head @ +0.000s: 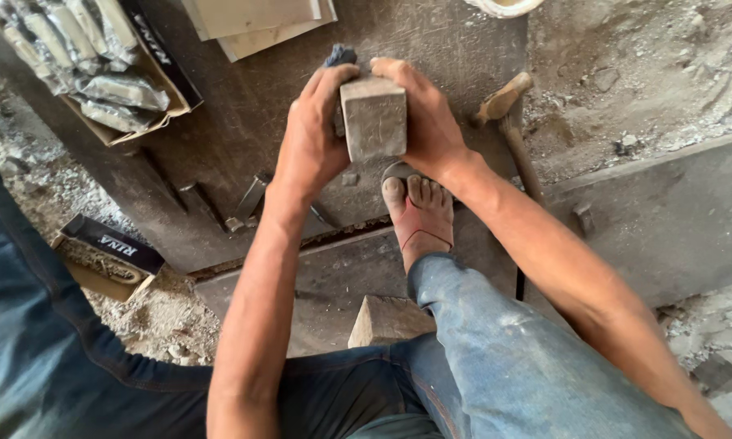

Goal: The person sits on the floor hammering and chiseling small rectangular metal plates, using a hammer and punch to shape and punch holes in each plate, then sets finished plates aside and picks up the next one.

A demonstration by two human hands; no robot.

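Block (373,118) upright between hands, left hand (313,134) and right hand (425,114) clasping its sides.

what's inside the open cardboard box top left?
The cardboard box holds silvery plastic-wrapped packets, packed side by side. Anything beneath that top layer is covered, and the box's upper part runs out of frame.

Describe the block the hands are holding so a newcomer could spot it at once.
On the dark slab, just above the sandalled foot, left hand and right hand clasp a grey rectangular block. Unlike the block by the knee, it is held upright.
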